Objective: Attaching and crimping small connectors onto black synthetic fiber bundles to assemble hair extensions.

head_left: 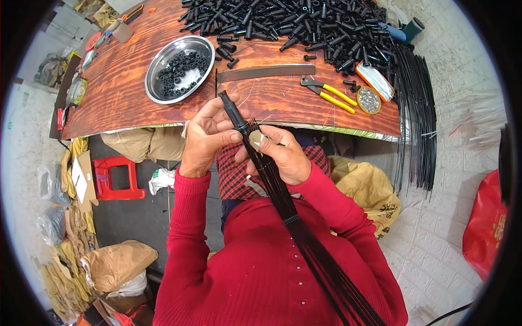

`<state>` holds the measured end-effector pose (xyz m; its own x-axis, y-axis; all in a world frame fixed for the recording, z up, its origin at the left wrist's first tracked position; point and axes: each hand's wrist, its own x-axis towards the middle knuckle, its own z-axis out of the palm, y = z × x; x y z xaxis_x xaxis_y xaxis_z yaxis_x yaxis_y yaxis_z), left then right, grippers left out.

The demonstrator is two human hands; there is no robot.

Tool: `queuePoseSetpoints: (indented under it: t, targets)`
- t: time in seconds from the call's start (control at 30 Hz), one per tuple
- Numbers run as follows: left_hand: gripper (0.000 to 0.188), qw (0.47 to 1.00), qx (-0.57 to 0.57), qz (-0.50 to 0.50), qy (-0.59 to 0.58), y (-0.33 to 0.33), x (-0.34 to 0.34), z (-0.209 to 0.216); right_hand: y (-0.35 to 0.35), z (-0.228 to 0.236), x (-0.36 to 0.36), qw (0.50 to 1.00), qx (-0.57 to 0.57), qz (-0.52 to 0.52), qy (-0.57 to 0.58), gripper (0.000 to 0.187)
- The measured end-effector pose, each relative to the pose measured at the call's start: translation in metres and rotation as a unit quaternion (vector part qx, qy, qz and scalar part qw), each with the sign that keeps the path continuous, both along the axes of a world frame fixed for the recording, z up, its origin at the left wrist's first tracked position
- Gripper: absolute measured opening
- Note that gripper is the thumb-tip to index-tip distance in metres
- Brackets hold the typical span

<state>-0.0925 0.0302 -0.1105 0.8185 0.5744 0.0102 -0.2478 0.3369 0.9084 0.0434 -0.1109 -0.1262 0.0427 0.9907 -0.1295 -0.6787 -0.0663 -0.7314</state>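
My left hand (202, 136) is closed round a black plastic tube (232, 111), its narrower end pointing up and away to the left. From the tube's lower end a bundle of thin black rods (283, 201) runs down to the right across my lap and chest, with a band round it partway along. My right hand (288, 157) grips the top of this bundle, just below the tube. A pale round covering (255, 138) sits at the tip of the right thumb. Some fingers of both hands are hidden behind the tube and rods.
On the wooden table (119, 81) lie a steel bowl (154, 92) of small black rings, a heap of black tubes (304, 24), a flat dark strip (266, 73), yellow-handled pincers (334, 98) and a round tin (368, 101). Long black rods (418, 125) hang over the right edge. A red stool (100, 182) stands left.
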Motion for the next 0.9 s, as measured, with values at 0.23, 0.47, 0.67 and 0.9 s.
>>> queuePoseSetpoints:
  t: [0.23, 0.47, 0.67, 0.9]
  targets:
    - [0.076, 1.0, 0.003, -0.015, 0.022, 0.009, 0.008, -0.009, 0.003, -0.004, 0.005, 0.999, -0.019, -0.004, 0.034, 0.032]
    - [0.073, 0.99, 0.114, 0.087, -0.002, 0.009, 0.028, -0.006, 0.043, -0.031, 0.052, 0.994, -0.031, -0.103, 0.024, 0.028]
    - [0.126, 0.969, 0.233, -0.062, -0.046, -0.012, 0.009, 0.01, 0.089, -0.019, 0.073, 0.956, 0.012, -0.272, -0.11, 0.021]
    - [0.094, 0.851, 0.464, 0.227, 0.091, -0.047, 0.048, 0.008, 0.12, -0.022, 0.033, 0.85, 0.049, -0.4, -0.339, 0.018]
